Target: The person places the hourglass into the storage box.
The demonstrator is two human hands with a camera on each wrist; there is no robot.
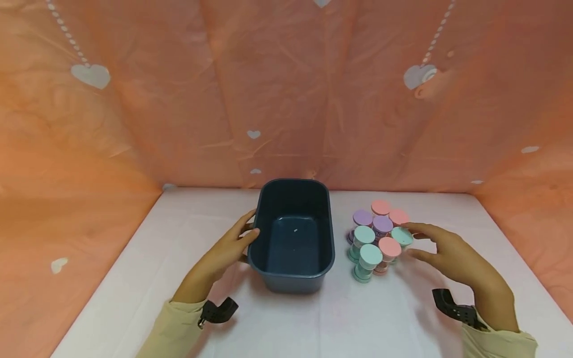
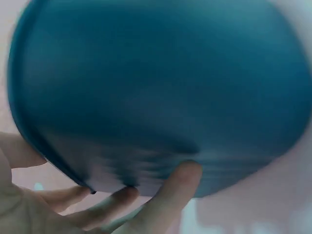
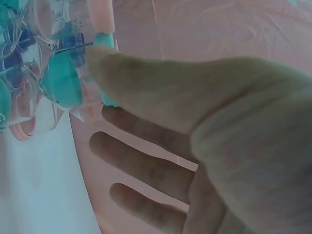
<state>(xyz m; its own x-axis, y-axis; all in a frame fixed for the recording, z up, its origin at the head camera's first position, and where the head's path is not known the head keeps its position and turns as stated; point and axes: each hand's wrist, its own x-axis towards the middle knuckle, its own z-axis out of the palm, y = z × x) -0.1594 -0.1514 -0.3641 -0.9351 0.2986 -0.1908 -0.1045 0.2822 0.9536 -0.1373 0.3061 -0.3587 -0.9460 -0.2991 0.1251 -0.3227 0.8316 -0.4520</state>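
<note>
A dark blue rectangular tub stands open-topped at the middle of the table. My left hand touches its left side with thumb and fingertips; in the left wrist view the thumb lies against the outer wall. To the right stand several upright sand timers, clear-bodied, with pink, purple and mint ends. My right hand is at the rightmost mint sand timer, thumb and fingers spread about its top. In the right wrist view the thumb crosses that mint cap; the index finger's contact is hidden.
A white-covered table carries everything. Behind and beside it hang orange-pink sheets with pale hearts. The sand timers stand close together, a purple one nearest the tub. Black straps are on both wrists.
</note>
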